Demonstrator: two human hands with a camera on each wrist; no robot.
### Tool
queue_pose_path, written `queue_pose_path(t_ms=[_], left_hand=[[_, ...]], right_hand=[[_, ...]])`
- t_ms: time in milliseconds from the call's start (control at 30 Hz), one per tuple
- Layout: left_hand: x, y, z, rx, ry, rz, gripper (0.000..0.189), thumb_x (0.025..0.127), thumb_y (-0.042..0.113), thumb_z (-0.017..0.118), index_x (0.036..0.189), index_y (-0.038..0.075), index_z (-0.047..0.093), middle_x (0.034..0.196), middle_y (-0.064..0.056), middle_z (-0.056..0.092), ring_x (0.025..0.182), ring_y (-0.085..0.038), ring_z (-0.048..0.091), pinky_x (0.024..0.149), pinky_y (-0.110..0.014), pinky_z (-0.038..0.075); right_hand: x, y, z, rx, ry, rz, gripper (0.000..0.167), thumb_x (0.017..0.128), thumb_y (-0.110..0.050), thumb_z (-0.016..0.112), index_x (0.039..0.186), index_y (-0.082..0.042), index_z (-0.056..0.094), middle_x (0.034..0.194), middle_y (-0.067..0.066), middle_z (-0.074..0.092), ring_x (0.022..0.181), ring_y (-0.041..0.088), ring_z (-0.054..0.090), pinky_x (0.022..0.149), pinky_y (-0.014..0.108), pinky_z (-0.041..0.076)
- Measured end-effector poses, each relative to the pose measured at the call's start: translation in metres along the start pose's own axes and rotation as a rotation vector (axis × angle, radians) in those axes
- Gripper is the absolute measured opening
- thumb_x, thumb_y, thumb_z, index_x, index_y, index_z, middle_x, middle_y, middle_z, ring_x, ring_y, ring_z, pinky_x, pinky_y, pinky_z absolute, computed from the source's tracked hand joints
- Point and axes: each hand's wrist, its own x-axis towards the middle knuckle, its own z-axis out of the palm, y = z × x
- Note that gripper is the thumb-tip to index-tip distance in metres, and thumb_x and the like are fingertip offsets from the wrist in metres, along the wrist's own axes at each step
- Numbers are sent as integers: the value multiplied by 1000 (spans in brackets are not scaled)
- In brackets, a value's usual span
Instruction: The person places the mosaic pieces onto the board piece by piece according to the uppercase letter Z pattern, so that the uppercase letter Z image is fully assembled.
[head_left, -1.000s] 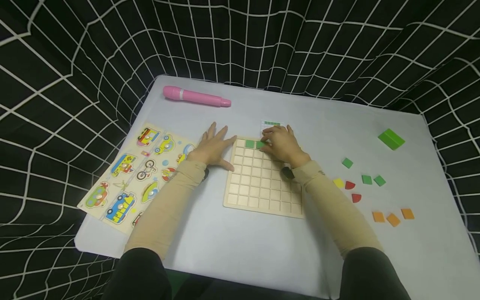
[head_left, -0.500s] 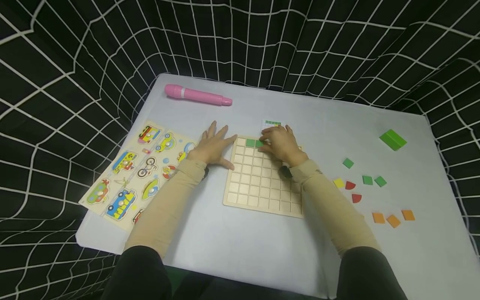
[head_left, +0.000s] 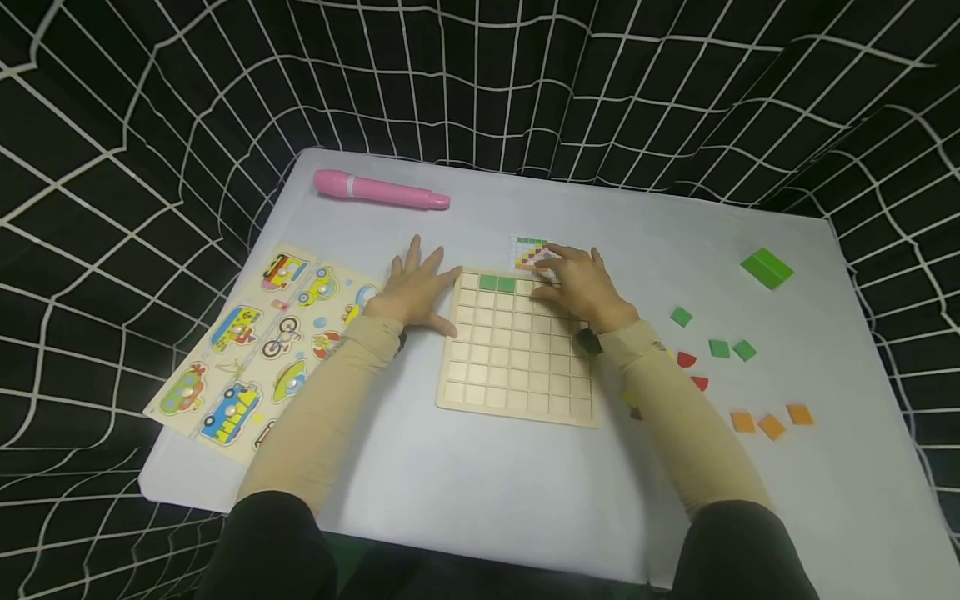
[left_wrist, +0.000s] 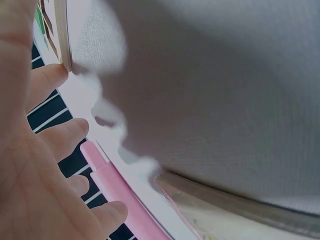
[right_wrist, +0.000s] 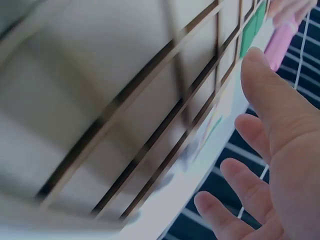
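A wooden grid board point(head_left: 517, 350) lies flat in the middle of the table. Two green square tiles sit side by side in its far row, a left one point(head_left: 487, 282) and a right one point(head_left: 506, 285). My left hand point(head_left: 411, 292) has its fingers spread, and its thumb and index finger touch the board's left edge. Above the board's far right part is my right hand point(head_left: 581, 287), its fingers loosely bent with nothing between them; the right wrist view shows the bare palm side point(right_wrist: 287, 140). A printed pattern card point(head_left: 525, 250) lies just beyond the board, partly covered by the right hand.
To the right lie several loose green tiles point(head_left: 719, 348), orange tiles point(head_left: 771, 427), red pieces point(head_left: 686, 359) and a green block point(head_left: 767, 268). A vehicle puzzle board point(head_left: 281, 337) is at left, a pink toy microphone point(head_left: 382, 192) behind. Netting point(head_left: 480, 108) surrounds the table.
My right hand has let go of the second green tile and moved off to the right, so that tile shows fully. The left hand keeps its place at the board's edge.
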Motion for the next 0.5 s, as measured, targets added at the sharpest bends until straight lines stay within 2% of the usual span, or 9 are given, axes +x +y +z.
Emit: queue_pose_path(t_ms=[133,500], left_hand=[[-1,-2,-1,-22,-2,-8,115,73,56,86,165,20,27,176,-19,3,158,-50,-22,127,-73,0],[-1,1,0,-43,-5,7,114,74,55,87,165,20,27,175,-19,2,157,-50,-24,126,-75,-1]], right_hand=[[-14,22,-3,-4,10,52,60,94,-40,73,143,-8,60,168,21,34,152,48,35,124,78,15],[-67,87,-16,-27,51,196,59,95,-35,74,141,-2,60,163,29,38,151,50,35,120,81,19]])
